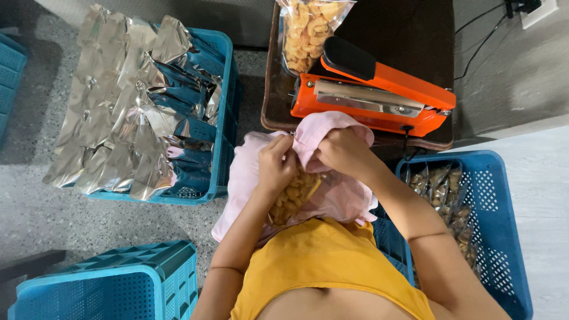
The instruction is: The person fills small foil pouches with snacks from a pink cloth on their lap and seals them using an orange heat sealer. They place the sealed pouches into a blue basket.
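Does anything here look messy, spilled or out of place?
Nothing is spilled. The silver foil pouches are heaped unevenly, spilling over the rim of their blue crate. Both hands, left and right, grip a snack bag.

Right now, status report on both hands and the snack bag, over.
Left hand and right hand both gripping the top of the clear snack bag. Bag resting on pink cloth. Orange heat sealer just ahead, untouched.

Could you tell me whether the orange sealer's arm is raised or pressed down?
Raised: the orange sealer shows a gap under its black-tipped arm, with the metal sealing bar exposed beneath and nothing clamped.
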